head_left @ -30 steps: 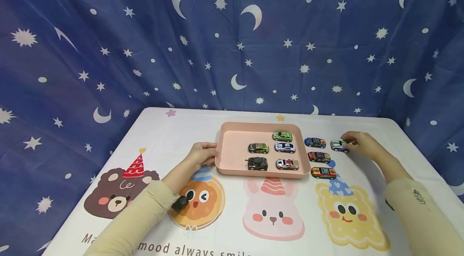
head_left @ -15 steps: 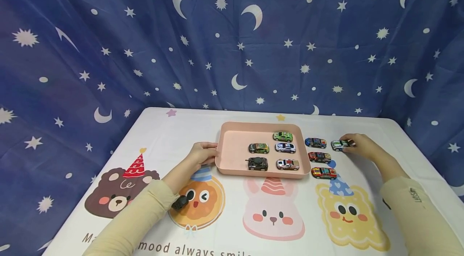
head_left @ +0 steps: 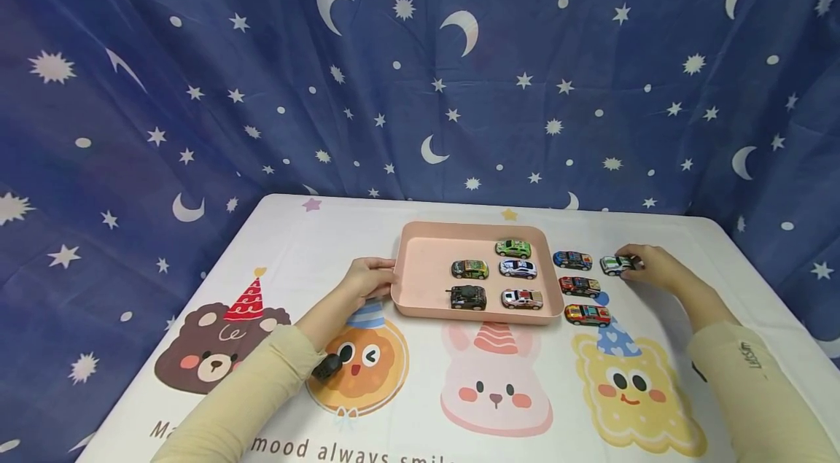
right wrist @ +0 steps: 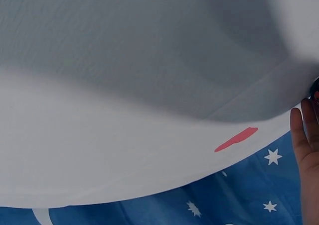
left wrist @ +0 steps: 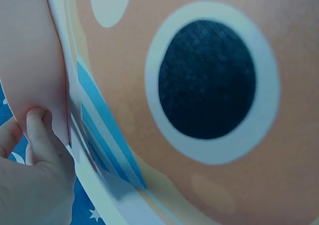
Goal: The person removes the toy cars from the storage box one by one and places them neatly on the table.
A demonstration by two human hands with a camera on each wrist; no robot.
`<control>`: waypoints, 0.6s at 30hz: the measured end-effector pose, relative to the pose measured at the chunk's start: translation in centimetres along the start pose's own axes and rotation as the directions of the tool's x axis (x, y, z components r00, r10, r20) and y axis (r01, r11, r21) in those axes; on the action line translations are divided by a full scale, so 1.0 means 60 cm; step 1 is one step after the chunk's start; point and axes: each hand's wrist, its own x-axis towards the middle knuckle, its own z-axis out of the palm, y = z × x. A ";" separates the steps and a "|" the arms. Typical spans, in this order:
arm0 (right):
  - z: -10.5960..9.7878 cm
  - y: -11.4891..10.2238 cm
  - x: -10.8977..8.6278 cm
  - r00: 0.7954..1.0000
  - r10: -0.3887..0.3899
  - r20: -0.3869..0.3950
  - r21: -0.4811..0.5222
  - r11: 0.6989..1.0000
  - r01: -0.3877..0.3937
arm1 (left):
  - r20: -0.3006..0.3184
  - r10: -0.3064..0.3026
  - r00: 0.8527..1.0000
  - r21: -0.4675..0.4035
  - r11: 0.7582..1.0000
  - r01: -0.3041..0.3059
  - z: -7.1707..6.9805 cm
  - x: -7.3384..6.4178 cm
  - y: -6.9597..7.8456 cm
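Note:
In the head view my left hand (head_left: pixel 367 281) grips the left wall of a shallow pink tray (head_left: pixel 420 311). The left wrist view shows the thumb (left wrist: pixel 37 128) pressing on the tray's wall. To the right of the tray my right hand (head_left: pixel 656 270) pinches the right end of a white and green toy car (head_left: pixel 613 265), whose end is partly covered by the fingers. Beside it, next to the tray, are a blue toy car (head_left: pixel 572 260), a dark red one (head_left: pixel 580 286) and a red and yellow one (head_left: pixel 587 315).
In the tray's right part stand a green car (head_left: pixel 513 249), a white and blue car (head_left: pixel 518 269), a white and red car (head_left: pixel 522 300), a multicoloured car (head_left: pixel 469 270) and a black toy tank (head_left: pixel 467 297). A starry blue curtain (head_left: pixel 367 84) hangs behind the table.
My right hand's fingers have shifted slightly at the end of the white and green car. The left hand and the tray keep their places.

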 end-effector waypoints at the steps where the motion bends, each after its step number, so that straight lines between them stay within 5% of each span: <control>1: 0.000 -0.001 0.000 1.000 0.006 0.002 0.002 1.000 -0.006 | 0.002 0.002 1.000 -0.001 1.000 -0.002 0.000 0.000 0.000; 18: 0.000 -0.004 -0.003 0.999 0.026 -0.023 0.030 0.999 -0.026 | 0.002 -0.002 1.000 0.012 1.000 0.002 0.001 0.000 0.001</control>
